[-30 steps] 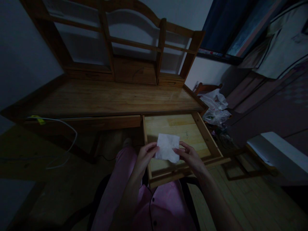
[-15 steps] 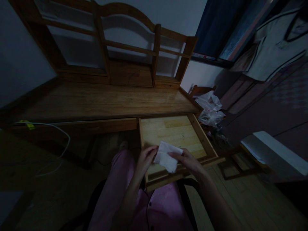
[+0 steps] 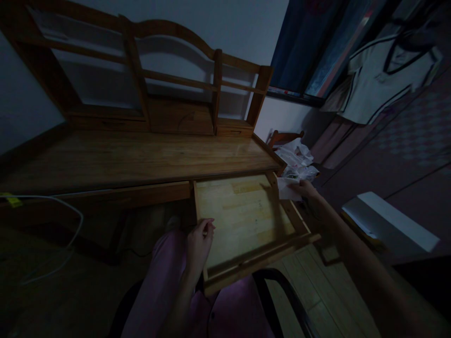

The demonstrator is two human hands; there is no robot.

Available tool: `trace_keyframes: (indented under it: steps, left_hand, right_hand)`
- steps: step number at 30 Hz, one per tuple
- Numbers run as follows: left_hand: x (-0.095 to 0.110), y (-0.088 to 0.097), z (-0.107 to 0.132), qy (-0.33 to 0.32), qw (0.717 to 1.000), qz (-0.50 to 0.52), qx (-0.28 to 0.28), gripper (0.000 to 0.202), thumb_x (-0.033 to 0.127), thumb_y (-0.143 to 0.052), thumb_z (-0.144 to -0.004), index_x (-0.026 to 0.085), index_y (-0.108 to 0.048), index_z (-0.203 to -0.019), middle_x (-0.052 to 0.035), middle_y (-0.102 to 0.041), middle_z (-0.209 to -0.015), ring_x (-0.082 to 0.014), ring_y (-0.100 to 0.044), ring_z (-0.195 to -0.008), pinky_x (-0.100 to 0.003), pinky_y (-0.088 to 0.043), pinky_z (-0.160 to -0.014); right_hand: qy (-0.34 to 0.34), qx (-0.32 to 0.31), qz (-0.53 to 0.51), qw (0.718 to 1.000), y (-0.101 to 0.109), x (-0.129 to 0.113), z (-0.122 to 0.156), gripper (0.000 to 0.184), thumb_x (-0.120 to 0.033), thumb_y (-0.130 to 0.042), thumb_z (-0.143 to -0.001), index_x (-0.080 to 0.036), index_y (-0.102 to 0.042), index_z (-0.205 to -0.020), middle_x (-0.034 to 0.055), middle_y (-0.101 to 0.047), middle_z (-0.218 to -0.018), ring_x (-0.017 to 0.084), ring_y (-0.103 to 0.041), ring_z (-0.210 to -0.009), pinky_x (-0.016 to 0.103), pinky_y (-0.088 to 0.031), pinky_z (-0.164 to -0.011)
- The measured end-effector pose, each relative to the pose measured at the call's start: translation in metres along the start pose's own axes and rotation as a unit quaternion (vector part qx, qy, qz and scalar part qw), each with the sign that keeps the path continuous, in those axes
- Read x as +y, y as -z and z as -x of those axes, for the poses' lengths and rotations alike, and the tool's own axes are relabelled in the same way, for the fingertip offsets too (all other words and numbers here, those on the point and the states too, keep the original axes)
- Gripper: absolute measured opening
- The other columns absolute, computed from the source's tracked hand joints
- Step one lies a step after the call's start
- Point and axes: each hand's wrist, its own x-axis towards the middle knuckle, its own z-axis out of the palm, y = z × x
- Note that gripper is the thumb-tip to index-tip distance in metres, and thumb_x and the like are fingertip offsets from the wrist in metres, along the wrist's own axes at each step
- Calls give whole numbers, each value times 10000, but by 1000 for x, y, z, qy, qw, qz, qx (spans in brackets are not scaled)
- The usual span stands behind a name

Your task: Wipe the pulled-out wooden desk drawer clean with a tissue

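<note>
Head view looks down on an open drawer (image 3: 243, 220) pulled out from under the wooden counter (image 3: 141, 157), and my two hands are well apart. My right hand (image 3: 306, 189) is stretched out past the drawer's right rim, closed on a white tissue (image 3: 287, 191) that hangs just beyond the drawer's far right corner. My left hand (image 3: 199, 244) rests on the drawer's left rim with the fingers curled loosely, gripping nothing that I can make out. As I judge it, the drawer's pale wooden floor looks bare and wiped, with only a few small dark marks left on it, and the tissue is on its way out of the drawer, so what remains is getting rid of it and closing the drawer. Beyond the tissue lie crumpled plastic bags (image 3: 295, 157) by a chair (image 3: 282, 137). A white cable (image 3: 52, 206) loops off the counter's left end. Nothing blocks the drawer but my own lap beneath it
</note>
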Motion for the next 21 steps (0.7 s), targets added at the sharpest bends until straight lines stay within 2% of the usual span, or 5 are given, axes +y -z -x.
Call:
trace_keyframes:
  steps: [3,7,10,15,21]
  left_hand:
    - [-1,-1,2,0,1000,-10,2,273,344,-446,-943,220,-676,-1023,-29,-724,-879,-154,-699,-711,-245,-557,-651]
    - [-1,-2,4,-10,999,-36,6,274,339,-433,-955,220,-674,-1014,-32,-730,-891,-152,-704,-728,-239,-550,-672]
    - [2,-5,4,-14,997,-78,21,281,329,-427,-957,226,-680,-1021,-37,-740,-907,-154,-704,-721,-235,-534,-654]
    - [1,-9,-1,-1,995,-91,30,270,337,-449,-946,239,-682,-1038,-28,-740,-896,-156,-708,-721,-220,-515,-607]
    - [-2,-7,-1,32,999,-29,30,293,383,-436,-958,229,-667,-1050,-13,-712,-824,-145,-698,-675,-217,-511,-569]
  right_hand:
    - [31,12,84,996,-3,5,-29,453,-534,-727,-672,-113,-701,-835,61,-663,-668,201,-591,-629,312,-481,-613]
    - [97,89,163,978,-22,17,-35,580,-445,-611,-823,-135,-567,-1311,183,-644,-1197,316,-610,-1043,435,-491,-879]
    - [231,124,303,916,-40,28,-25,583,-336,-500,-905,-142,-436,-1451,217,-472,-1439,355,-467,-1294,502,-403,-1035]
    - [447,-44,435,780,-57,51,-14,790,-282,-600,-801,-164,-319,-1530,142,-317,-1584,328,-247,-1464,528,-218,-1179]
    - [465,-65,475,745,-62,75,-36,708,-155,-576,-778,-142,-428,-1471,134,-320,-1587,290,-256,-1472,477,-247,-1191]
